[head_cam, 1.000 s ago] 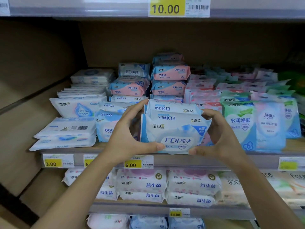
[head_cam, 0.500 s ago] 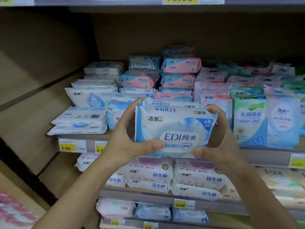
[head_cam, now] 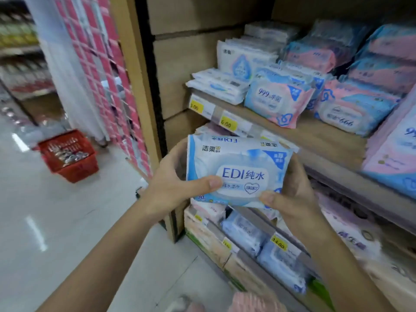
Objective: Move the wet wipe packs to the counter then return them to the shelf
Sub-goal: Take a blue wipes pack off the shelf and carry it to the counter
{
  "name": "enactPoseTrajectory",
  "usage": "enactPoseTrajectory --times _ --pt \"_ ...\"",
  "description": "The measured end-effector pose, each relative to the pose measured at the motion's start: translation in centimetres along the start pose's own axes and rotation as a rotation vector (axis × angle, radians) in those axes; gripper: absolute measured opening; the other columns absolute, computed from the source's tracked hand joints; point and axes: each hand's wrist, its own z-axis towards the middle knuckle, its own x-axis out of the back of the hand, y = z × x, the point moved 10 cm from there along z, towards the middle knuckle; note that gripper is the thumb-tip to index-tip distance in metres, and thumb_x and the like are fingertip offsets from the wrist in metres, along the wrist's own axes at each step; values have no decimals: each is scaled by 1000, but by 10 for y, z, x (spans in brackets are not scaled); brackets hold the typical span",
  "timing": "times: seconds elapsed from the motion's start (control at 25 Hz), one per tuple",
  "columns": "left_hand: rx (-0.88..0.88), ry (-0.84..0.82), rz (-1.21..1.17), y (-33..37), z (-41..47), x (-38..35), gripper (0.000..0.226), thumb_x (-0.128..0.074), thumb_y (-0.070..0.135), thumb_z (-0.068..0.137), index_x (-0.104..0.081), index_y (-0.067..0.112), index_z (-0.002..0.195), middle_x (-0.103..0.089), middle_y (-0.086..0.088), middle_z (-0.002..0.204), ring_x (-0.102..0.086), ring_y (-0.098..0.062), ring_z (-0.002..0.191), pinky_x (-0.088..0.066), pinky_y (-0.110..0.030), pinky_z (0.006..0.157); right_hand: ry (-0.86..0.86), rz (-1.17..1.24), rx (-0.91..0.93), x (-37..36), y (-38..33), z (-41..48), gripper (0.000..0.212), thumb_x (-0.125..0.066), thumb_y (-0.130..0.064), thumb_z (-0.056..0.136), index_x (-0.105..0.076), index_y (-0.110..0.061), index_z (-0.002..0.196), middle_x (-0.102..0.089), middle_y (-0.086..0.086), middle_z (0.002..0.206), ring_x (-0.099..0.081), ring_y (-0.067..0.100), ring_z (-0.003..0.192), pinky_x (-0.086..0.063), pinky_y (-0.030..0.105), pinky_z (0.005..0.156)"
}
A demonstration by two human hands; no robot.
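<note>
The left hand [head_cam: 173, 188] and the right hand [head_cam: 292, 199] gripped a stack of soft blue-and-white plastic wet wipe packs [head_cam: 238, 167] between them, one hand at each short end, thumbs laid over the printed front and fingers curled behind. The front pack read "EDI" in dark blue letters. The top edge of a second like pack showed just behind it, its print upside down. The stack was held in the air, clear of the pale wooden shelf board [head_cam: 319, 134] and slightly below its front edge, near the left end of the shelving unit. On that board stood pink-and-blue soft packs marked "999" [head_cam: 278, 101], with flat white packs [head_cam: 218, 86] stacked to their left. Small yellow price tags [head_cam: 228, 124] lined the board's front strip. Lower shelves carried more blue and pink packs, blurred. Out to the left, on the glossy pale tiled floor [head_cam: 45, 221], sat a red plastic shopping basket [head_cam: 69, 156] holding goods too blurred to make out
</note>
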Motion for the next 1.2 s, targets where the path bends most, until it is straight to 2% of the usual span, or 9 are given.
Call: enactPoseTrajectory --times 0.08,0.16,0.28,0.44,0.6,0.72,0.8,0.96,1.2 --pt "44 113 35 -5 -39 24 76 -90 38 49 -57 21 116 -72 5 109 -69 -15 99 -56 -23 74 -126 12 -87 -31 23 -4 90 -92 -33 46 -48 -20 123 -64 1 119 -63 23 108 -57 37 77" --pt "74 244 65 -4 -82 51 70 -86 25 51 -57 19 113 -73 8 104 -70 -12 94 -55 -21 70 -261 28 -150 -71 41 -11 82 -91 -30 49 -52 -20 120 -66 -1 116 -64 22 107 -56 34 77" --pt "74 462 103 9 -156 93 54 -75 24 53 -57 25 104 -74 17 94 -70 -3 86 -54 -15 65 -492 38 -241 -145 70 -28 75 -89 -27 52 -55 -15 117 -70 -1 112 -67 20 103 -56 32 78" --pt "89 750 123 22 -276 145 60 -76 23 56 -58 20 114 -73 4 104 -70 -15 95 -55 -23 71 -770 51 -376 -256 111 -72 71 -89 -40 52 -62 -17 114 -70 3 111 -66 24 103 -55 37 83" --pt "81 1049 120 45 -427 179 62 -76 19 56 -56 16 115 -73 0 104 -70 -17 94 -55 -24 71 -1081 36 -482 -381 144 -157 68 -84 -26 56 -57 -12 117 -70 4 111 -67 24 101 -57 34 76" --pt "90 1248 132 65 -544 193 59 -78 8 57 -58 17 112 -74 4 97 -70 -13 89 -54 -21 69 -1267 35 -545 -469 161 -239 83 -89 -35 50 -54 -6 119 -69 9 112 -66 28 101 -57 37 76" --pt "94 1377 139 78 -623 199 54 -75 3 61 -59 22 109 -74 9 94 -70 -9 87 -54 -18 68 -1377 31 -573 -525 171 -298 81 -87 -32 48 -55 -5 118 -71 6 107 -68 24 96 -56 32 71" --pt "110 1586 144 97 -749 205 46 -76 8 61 -62 20 103 -75 10 91 -71 -8 84 -53 -18 66 -1559 44 -591 -616 179 -397 68 -74 -24 56 -56 -13 121 -69 6 112 -66 24 99 -54 33 68" --pt "91 1804 101 113 -884 230 56 -77 29 54 -63 17 107 -75 7 95 -71 -11 86 -54 -19 67 -1768 18 -626 -730 197 -502 61 -73 -22 56 -59 -14 115 -72 -4 100 -67 9 85 -51 18 59"
